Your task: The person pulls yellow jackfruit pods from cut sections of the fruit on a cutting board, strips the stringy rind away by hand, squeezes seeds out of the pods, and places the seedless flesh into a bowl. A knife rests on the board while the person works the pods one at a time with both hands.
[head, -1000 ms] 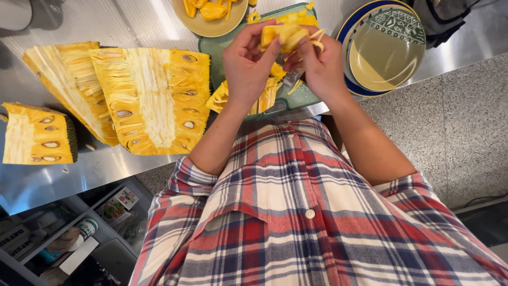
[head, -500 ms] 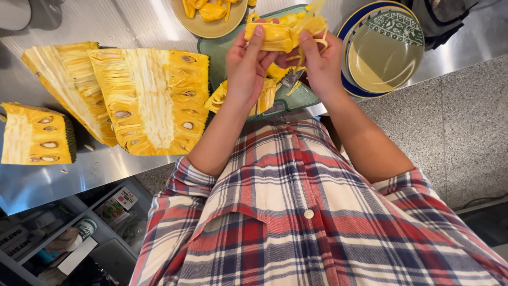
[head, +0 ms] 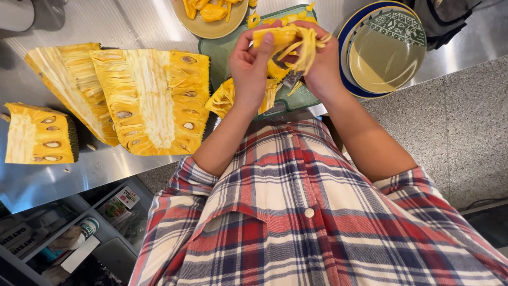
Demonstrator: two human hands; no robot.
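Since half a second ago the jackfruit piece (head: 288,39) has dropped slightly, and its pale strands now hang over the right hand (head: 317,66) instead of standing up. At seven o'clock, on the shelf under the steel table (head: 106,21), lie a white packet with green and red print (head: 119,204) and a round-ended can (head: 87,229). The piece sits at twelve o'clock, above the green tray (head: 222,50). The left hand (head: 250,66) pinches it with thumb and fingers (head: 268,41); the right hand's fingers curl round it from behind.
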